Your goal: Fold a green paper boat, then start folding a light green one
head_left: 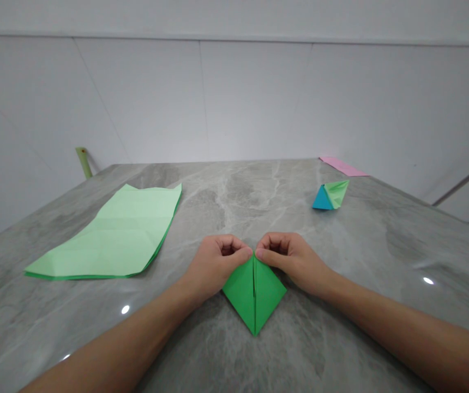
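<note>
A green folded paper (269, 297), diamond-shaped with a slit down its middle, lies on the table in front of me. My left hand (216, 265) pinches its far corner from the left, thumb on top. From the right, my right hand (289, 256) pinches that same corner just across the centre line. Both thumbs nearly meet at the tip, and the fingertips underneath are partly hidden. The paper's near corner points toward me.
Larger light-green paper sheets (115, 234) lie at the left. A blue and green folded paper piece (330, 195) stands at the back right, with a pink paper (344, 166) behind it at the edge of the grey marbled table (234, 202). A white wall (251, 98) rises behind.
</note>
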